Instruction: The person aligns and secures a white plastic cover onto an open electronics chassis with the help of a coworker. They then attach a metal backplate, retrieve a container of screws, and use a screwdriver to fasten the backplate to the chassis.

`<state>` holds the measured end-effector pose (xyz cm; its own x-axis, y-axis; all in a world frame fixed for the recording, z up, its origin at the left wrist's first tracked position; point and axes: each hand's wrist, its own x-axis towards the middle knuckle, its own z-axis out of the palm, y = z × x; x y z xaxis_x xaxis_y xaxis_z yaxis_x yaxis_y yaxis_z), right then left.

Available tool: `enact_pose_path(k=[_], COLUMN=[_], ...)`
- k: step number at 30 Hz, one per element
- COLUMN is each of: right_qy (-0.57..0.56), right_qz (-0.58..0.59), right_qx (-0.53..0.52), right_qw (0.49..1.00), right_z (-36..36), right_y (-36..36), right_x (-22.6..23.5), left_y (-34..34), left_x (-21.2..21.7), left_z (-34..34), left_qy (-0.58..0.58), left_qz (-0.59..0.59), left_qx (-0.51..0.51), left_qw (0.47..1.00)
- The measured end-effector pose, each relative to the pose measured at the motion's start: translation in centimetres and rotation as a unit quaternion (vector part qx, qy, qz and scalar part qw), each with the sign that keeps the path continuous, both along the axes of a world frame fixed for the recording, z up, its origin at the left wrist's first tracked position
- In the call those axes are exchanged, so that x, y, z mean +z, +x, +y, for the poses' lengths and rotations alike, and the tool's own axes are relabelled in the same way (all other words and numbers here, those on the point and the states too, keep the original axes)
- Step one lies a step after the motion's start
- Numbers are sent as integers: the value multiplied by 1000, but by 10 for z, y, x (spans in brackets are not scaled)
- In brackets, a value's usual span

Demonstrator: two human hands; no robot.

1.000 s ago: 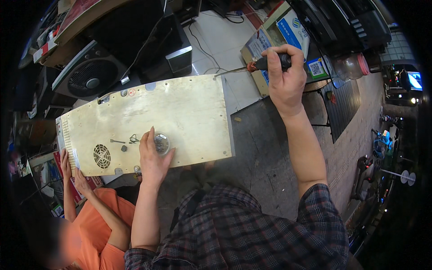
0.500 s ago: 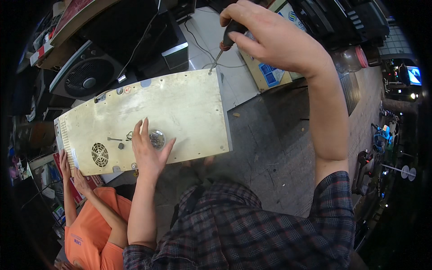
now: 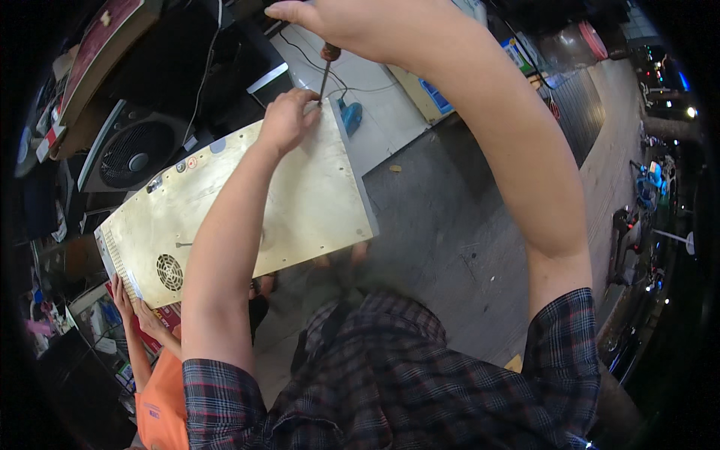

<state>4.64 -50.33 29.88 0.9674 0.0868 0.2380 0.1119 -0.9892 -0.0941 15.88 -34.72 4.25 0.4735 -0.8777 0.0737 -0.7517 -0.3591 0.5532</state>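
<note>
A pale metal panel point(image 3: 315, 195), with small holes along its edges and a round vent grille point(image 3: 169, 271), lies in front of me. At its far right corner stands a screwdriver point(image 3: 325, 75), tip down. My right hand point(image 3: 367, 30) grips its dark handle from above, partly cut off by the picture's upper edge. Beside the tip, my left hand point(image 3: 285, 121) has its fingers drawn together at the panel's corner; anything between them is hidden. My left forearm covers most of the round dish of small parts on the panel. A small dark tool point(image 3: 184, 244) shows beside that forearm.
Another person's hands point(image 3: 146, 319) rest on the panel's left end, an orange shirt below. A black unit with a round grille point(image 3: 135, 159) stands beyond the panel. A blue object point(image 3: 350, 116) sits past the corner. Farther right are a pink-lidded jar point(image 3: 570, 46) and grey floor point(image 3: 442, 202).
My left hand has moved from beside the dish up to the panel's far right corner, and its fingers have closed together. The view has shifted; the screwdriver remains at that corner.
</note>
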Motion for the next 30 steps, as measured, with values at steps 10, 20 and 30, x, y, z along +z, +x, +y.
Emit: enact_pose_path(k=[10, 20, 30], right_qy=[22, 75, 104], right_qz=[-34, 12, -33], right_qx=[34, 55, 75], right_qw=[999, 996, 991], right_z=[-6, -10, -17], right_y=[-7, -15, -2], right_x=[-5, 8, -14], left_y=[0, 1, 4], left_x=[7, 9, 5], left_z=[-13, -16, -17], left_qy=[48, 15, 4], left_qz=[1, -60, -89], left_qx=[3, -41, -60], left_qw=[999, 997, 994])
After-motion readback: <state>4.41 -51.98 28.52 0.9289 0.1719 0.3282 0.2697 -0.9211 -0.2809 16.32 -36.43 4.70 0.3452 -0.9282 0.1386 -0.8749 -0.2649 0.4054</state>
